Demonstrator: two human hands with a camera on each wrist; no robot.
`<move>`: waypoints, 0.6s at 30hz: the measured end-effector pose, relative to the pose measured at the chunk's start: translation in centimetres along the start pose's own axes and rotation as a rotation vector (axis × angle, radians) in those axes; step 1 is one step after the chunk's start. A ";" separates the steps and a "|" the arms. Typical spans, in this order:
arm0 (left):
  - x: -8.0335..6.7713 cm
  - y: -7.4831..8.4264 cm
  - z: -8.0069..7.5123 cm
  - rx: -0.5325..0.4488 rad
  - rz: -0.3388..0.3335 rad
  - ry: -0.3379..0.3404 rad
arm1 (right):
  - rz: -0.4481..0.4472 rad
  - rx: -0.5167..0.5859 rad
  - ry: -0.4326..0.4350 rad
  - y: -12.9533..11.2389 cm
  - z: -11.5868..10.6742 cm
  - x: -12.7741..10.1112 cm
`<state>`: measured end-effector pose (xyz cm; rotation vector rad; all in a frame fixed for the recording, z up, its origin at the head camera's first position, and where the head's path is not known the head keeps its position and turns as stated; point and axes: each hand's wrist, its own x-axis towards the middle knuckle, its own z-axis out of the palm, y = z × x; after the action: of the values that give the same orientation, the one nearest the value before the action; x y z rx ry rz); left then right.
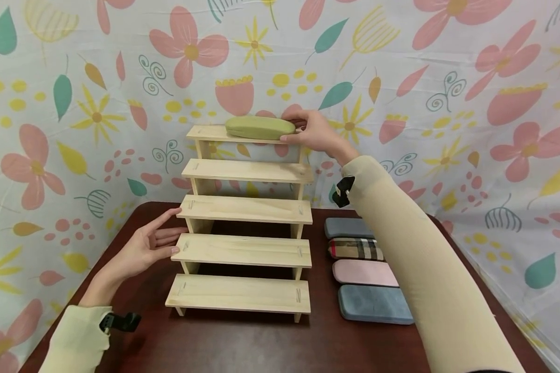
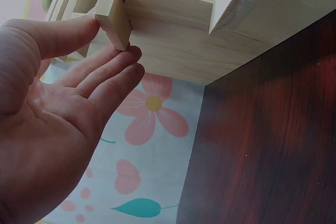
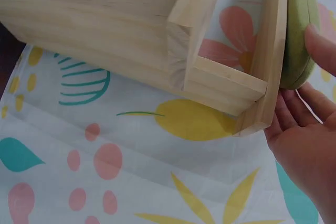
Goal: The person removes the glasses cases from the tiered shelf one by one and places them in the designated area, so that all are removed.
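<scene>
The green case [image 1: 260,127] lies flat on the top step of the wooden stepped rack [image 1: 245,210], long axis along the step, its right end at the step's right edge; the rack stands on the dark bench [image 1: 242,342] against a flower-printed cloth backdrop [image 1: 471,103]. Handling, as a judgement: the case appears to be a rigid shell, light for its length; the smooth rounded surface may slip under a shallow pinch, so the safer hold is across the narrow width near one end, thumb on top and fingers beneath; it is unlikely to be fragile. Appearance: an elongated, capsule-shaped body in matte olive green, ends rounded, no marking visible. The right hand [image 1: 315,133] is at the case's right end, its fingers [image 3: 321,48] curled onto that end, the thumb pressed on the near edge; the right wrist view shows a fingertip on the green surface with the palm below the step. The left hand [image 1: 149,246] rests against the rack's left side between the middle steps, fingers [image 2: 113,69] straight and slightly apart, touching the wood and gripping nothing. Four further cases [image 1: 361,272], grey, plaid, pink and blue-grey, lie in a row on the bench just right of the rack.
</scene>
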<state>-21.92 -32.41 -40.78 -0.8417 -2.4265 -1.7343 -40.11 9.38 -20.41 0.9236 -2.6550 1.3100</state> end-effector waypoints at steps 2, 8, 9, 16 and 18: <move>0.0 0.0 0.0 0.000 0.003 -0.004 | 0.016 -0.004 -0.014 0.0 0.0 0.1; 0.0 0.1 0.1 -0.010 0.000 -0.008 | 0.026 -0.026 -0.033 -0.3 0.4 0.7; 0.0 0.1 0.1 -0.008 0.001 -0.005 | 0.027 -0.028 -0.031 -0.4 0.5 0.7; 0.0 0.3 0.1 0.017 -0.002 0.004 | 0.040 0.000 -0.014 -0.4 0.6 0.7; 0.1 0.3 0.1 0.022 -0.006 0.004 | 0.048 0.005 -0.015 -0.3 0.5 0.8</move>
<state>-21.81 -32.25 -40.51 -0.8291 -2.4433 -1.7065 -40.46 8.48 -20.31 0.8799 -2.7023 1.3256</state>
